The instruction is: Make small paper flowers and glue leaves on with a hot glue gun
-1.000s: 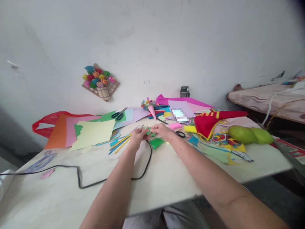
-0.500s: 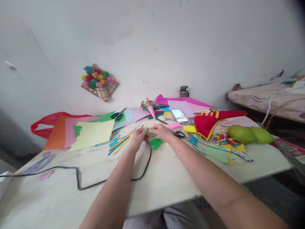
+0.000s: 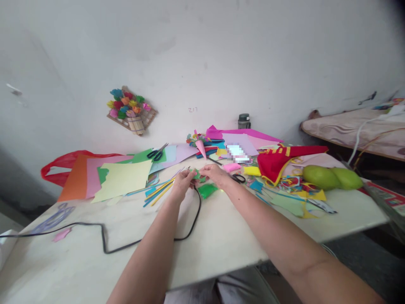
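Observation:
A small green paper piece (image 3: 198,175) is pinched between my two hands near the middle of the table. My left hand (image 3: 184,180) grips its left side, and my right hand (image 3: 212,173) has its fingers closed on the right side. Just below my right hand lies a shiny green packet (image 3: 207,191). Blue and yellow strips (image 3: 160,192) are to the left of my left hand. Black-handled scissors (image 3: 238,178) lie right beside my right hand, partly hidden by it. A pink paper cone with colourful flowers (image 3: 200,147) lies beyond both hands.
Coloured sheets (image 3: 125,180) cover the back left, with scissors (image 3: 157,153) on them. A black cable (image 3: 104,236) crosses the front left. Pink (image 3: 232,167) and yellow (image 3: 252,171) packets, red cloth (image 3: 272,164) and green fruits (image 3: 321,177) lie on the right.

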